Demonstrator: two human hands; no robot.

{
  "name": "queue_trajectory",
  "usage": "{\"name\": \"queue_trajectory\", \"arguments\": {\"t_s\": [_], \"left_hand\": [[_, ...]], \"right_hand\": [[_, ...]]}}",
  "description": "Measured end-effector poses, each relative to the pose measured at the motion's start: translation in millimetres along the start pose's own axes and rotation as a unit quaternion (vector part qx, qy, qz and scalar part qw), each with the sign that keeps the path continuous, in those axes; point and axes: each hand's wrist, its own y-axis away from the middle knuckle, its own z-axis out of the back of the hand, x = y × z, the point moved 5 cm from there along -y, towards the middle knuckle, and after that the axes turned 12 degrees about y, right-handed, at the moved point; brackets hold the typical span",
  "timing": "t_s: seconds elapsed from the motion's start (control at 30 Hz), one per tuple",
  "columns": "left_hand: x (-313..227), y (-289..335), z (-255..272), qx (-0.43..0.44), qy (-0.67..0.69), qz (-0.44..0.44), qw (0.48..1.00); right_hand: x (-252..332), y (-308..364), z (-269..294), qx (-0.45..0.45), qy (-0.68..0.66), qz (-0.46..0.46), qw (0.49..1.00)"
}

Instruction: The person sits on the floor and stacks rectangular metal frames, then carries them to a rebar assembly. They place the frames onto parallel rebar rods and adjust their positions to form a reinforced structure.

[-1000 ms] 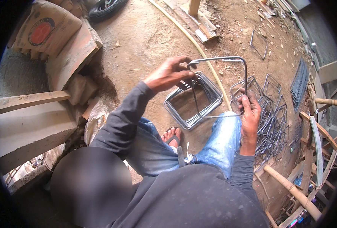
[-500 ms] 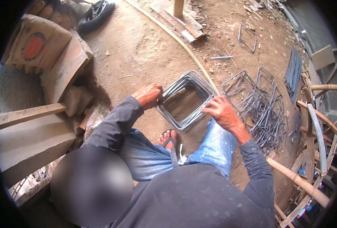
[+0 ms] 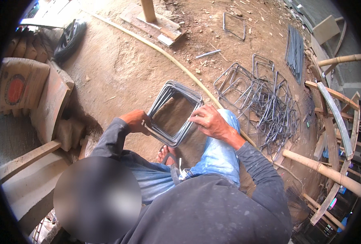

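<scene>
Handling the stack of wire frames (image 3: 183,132): probably stiff and springy, fairly heavy as a bundle though each frame looks light; hard metal that should not break easily, yet perhaps smooth enough for one layer to slide over another.
Best hold: likely the two long sides, opposite each other, with fingers hooked beneath several layers at once (a pinch on the top wire alone would probably lift just one frame).
Left hand (image 3: 133,120): fingers bent at the stack's left side, towards its near corner; whether they clamp the wire cannot be told.
Right hand (image 3: 214,123): fingertips gathered close together at the opposite long side, touching or just beside the wire; no firm grip can be made out.
Stack's place: on the dirt ground (image 3: 119,77), between the two sets of fingers, just ahead of the sandalled foot (image 3: 166,155).
Long axis: slanting from near the foot away and to the right, passing between the fingers; a closed rectangle with rounded corners, so no front or back.
Frame layers: roughly flat, edges slightly staggered.
Loose pile of frames (image 3: 270,112): right of the right fingers, apart from the stack, tangled and pointing every way.
</scene>
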Motion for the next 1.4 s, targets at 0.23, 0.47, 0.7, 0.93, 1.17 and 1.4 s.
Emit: {"name": "queue_trajectory", "arguments": {"t_s": [0.23, 0.47, 0.7, 0.93, 1.17, 1.4], "left_hand": [[-21, -8, 18, 0.038, 0.003, 0.111, 0.993], [-7, -10, 31, -0.098, 0.106, 0.153, 0.978], [-5, -27, 31, -0.066, 0.114, 0.141, 0.981], [-8, -37, 33, -0.076, 0.075, 0.095, 0.99], [6, -44, 27, -0.096, -0.004, 0.083, 0.992], [19, -49, 20, -0.111, 0.01, 0.082, 0.99]], "right_hand": [[-156, 31, -52, -0.07, -0.044, -0.387, 0.918], [-220, 46, -124, -0.008, 0.089, -0.449, 0.889], [-212, 45, -103, -0.136, 0.057, -0.437, 0.887], [-205, 60, 39, -0.497, -0.092, -0.439, 0.742], [-169, 83, 122, -0.619, -0.307, -0.397, 0.604], [-128, 66, 128, -0.515, -0.407, -0.4, 0.639]]}}
